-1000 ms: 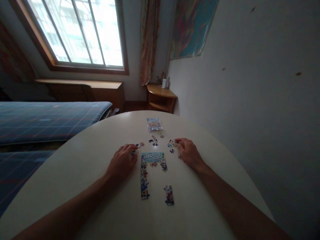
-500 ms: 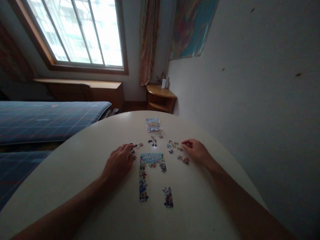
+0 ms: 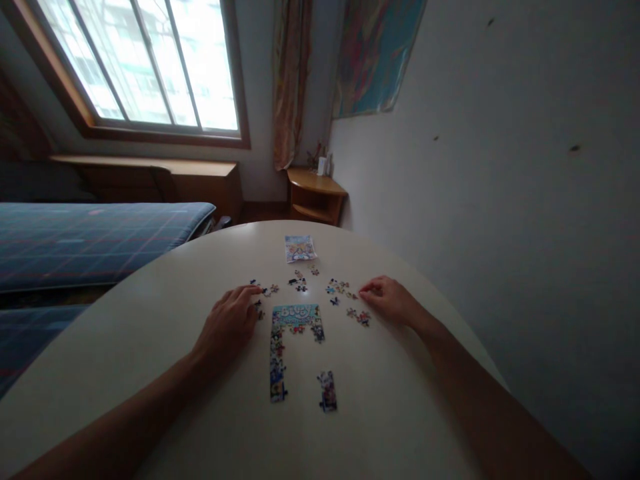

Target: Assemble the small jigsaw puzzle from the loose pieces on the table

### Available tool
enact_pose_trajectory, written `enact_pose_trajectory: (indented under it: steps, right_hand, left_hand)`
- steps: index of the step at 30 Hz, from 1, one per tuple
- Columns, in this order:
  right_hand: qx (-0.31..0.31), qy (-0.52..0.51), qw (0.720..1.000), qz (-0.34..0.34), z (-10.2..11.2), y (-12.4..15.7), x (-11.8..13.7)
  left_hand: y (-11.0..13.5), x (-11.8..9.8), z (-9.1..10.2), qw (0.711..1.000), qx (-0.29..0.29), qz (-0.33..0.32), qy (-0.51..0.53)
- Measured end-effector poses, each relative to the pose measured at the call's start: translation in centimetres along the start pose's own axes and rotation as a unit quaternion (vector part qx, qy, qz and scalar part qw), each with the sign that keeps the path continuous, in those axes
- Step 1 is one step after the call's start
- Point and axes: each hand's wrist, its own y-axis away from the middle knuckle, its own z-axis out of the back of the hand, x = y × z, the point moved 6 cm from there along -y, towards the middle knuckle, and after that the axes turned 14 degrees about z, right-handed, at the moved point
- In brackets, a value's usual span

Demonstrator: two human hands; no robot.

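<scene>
A partly joined jigsaw puzzle (image 3: 277, 353) lies on the white table, with a blue lettered strip along its top and a column down its left side. Apart from it, at the lower right, is a small joined section (image 3: 329, 391). My left hand (image 3: 230, 320) rests on the table, fingers stretched toward loose puzzle pieces (image 3: 271, 290) on the left. My right hand (image 3: 393, 301) is closed in a pinch beside the right-hand cluster of pieces (image 3: 339, 287); whatever sits between its fingertips is too small to tell. Below that cluster lie more pieces (image 3: 360, 317).
Behind the pieces lies a printed picture sheet (image 3: 300, 249). More loose pieces (image 3: 300, 283) sit between it and the puzzle. A bed with a plaid mattress (image 3: 100, 240) stands left of the round table (image 3: 400, 413). A corner shelf (image 3: 316, 183) and a wall are beyond.
The view has shifted slightly, moving everything a little left in the picture. My right fingertips have lowered a little beside the pieces. My left hand stays by its pieces.
</scene>
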Motion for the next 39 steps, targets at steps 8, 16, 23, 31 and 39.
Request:
enact_pose_trajectory:
  steps: [8, 16, 23, 31, 39]
  right_hand:
    - [0.001, -0.002, 1.000, 0.022, -0.3, 0.0, 1.1]
    - [0.002, -0.026, 1.000, 0.004, -0.8, -0.2, 1.7]
    - [0.003, -0.063, 0.998, -0.013, -0.6, 0.2, 2.6]
    - [-0.002, -0.071, 0.997, -0.003, -0.7, 0.2, 2.2]
    - [-0.041, -0.022, 0.999, 0.000, -0.9, -0.1, 2.3]
  left_hand:
    - [-0.3, 0.4, -0.8, 0.999, 0.026, -0.008, 0.023]
    - [-0.2, 0.4, -1.0, 0.999, 0.031, -0.013, 0.030]
    - [-0.2, 0.4, -1.0, 0.999, 0.031, -0.017, 0.026]
    - [-0.2, 0.2, -1.0, 0.999, 0.032, -0.023, 0.028]
    - [-0.1, 0.3, -0.9, 0.999, 0.028, -0.023, 0.033]
